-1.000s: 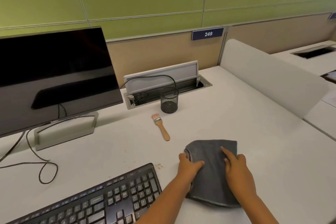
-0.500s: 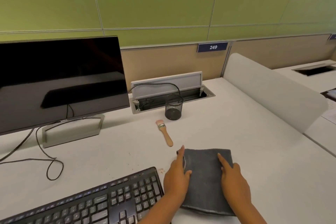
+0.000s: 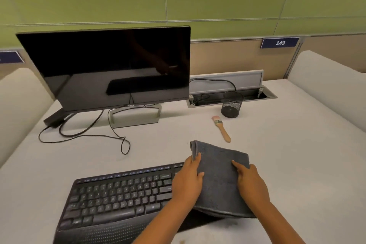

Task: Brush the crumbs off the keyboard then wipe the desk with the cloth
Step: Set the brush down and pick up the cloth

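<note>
Both of your hands hold the folded grey cloth [image 3: 219,180]: your left hand [image 3: 187,181] grips its left edge, your right hand [image 3: 252,183] its right side, forefinger laid on top. The cloth hangs over the right end of the black keyboard [image 3: 118,196] under your left hand. Beyond your hands, the wooden-handled brush [image 3: 221,129] lies on the white desk [image 3: 297,144], near a mesh pen cup [image 3: 231,104].
</note>
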A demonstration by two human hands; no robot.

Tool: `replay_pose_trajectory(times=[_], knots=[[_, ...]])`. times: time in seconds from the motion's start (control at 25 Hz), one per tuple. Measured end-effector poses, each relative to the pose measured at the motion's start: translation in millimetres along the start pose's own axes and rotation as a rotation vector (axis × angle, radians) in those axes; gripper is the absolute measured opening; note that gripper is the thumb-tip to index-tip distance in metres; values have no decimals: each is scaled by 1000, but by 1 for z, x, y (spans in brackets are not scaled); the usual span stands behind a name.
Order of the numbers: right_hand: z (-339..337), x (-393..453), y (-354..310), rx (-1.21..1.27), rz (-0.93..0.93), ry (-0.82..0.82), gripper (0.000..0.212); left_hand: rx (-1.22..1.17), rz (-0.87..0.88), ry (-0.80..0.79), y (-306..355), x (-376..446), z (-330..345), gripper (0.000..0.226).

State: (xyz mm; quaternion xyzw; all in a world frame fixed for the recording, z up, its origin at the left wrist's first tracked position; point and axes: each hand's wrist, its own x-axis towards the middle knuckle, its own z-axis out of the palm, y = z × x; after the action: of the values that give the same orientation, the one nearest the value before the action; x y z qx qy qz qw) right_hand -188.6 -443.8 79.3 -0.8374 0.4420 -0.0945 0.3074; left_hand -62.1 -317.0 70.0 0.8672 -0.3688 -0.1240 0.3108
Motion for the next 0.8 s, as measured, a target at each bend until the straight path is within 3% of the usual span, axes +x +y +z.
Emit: replay_pose_trajectory(times=[0.2,0.44,0.68,0.8], knots=[[55,-15,-67,1,-81,-155,38,88,-110,105,-70,-34,-49,47],[111,-38,-138,-233,-247,-283,45,148,-248,168,-143,-67,-99,49],[157,-62,-196,-98,-241,-351,40,186,-335,220,-197,-100,-137,50],[176,-75,-217,-155,-317,-384,40,153,-357,257,-223,-116,-151,49]])
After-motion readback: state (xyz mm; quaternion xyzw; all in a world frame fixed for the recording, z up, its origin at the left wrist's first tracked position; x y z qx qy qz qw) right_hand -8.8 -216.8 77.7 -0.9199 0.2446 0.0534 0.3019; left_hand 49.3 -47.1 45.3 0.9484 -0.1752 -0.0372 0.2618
